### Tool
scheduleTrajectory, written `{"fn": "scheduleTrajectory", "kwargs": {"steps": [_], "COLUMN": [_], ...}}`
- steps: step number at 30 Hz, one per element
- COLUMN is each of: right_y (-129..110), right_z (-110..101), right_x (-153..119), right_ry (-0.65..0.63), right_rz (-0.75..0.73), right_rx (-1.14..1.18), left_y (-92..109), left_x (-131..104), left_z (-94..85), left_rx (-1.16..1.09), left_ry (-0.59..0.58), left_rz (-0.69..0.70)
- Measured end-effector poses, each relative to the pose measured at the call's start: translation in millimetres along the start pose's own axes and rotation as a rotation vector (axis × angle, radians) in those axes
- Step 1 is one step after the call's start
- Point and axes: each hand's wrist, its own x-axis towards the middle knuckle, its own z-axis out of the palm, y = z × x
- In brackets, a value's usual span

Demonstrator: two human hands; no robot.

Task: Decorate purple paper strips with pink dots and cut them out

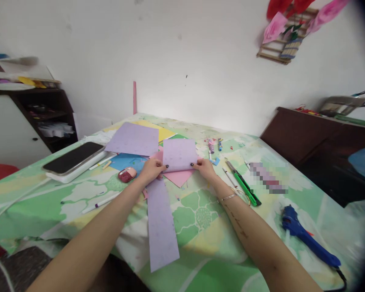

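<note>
At the near corners of a lilac sheet [180,152], fingers [162,167] are pinching on both sides: left hand [153,168] at one corner, right hand [205,167] at the other, thumbs on top! That sheet sits mid-bench, partly over a pink sheet [180,178]. Nearer, a lilac strip [162,227] stretches down the patterned bench cover [215,255]. Out right, a green cutter [243,185], then a blue glue gun [312,241]; over left, a dark-screened phone [79,157].
</note>
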Motion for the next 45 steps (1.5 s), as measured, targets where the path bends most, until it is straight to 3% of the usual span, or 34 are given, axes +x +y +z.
{"fn": "scheduleTrajectory", "kwargs": {"steps": [8, 14, 29, 34, 37, 39, 43, 45], "right_y": [-11.2, -16.9, -23.0, -20.9, -20.6, -21.1, -21.1, -20.0], "right_z": [6.1, 3.8, -0.4, -0.9, -1.2, -1.2, 0.1, 1.7], "right_x": [1.0, 1.9, -0.1, -4.9, -7.0, -7.5, -7.5, -7.7], "right_ry": [0.028, -0.003, -0.039, 0.001, 0.008, 0.009, 0.021, 0.035], "right_rz": [0.056, 0.093, 0.184, 0.217, 0.212, 0.205, 0.193, 0.186], "right_rx": [-0.177, -0.236, -0.371, -0.415, -0.424, -0.424, -0.415, -0.405], "left_y": [2.6, 0.4, 11.7, 15.6, 21.0, 24.7, 27.0, 24.1], "left_x": [7.8, 12.9, 14.5, 3.7, -7.9, -12.6, -8.7, -3.6], "left_z": [3.1, 4.4, 17.7, 24.5, 28.2, 30.2, 32.5, 33.6], "left_rx": [0.248, 0.373, 0.558, 0.602, 0.622, 0.63, 0.608, 0.564], "left_ry": [0.131, 0.139, 0.214, 0.29, 0.335, 0.309, 0.129, 0.048], "left_rz": [0.028, 0.058, -0.02, -0.035, 0.048, 0.184, 0.504, 0.601]}}
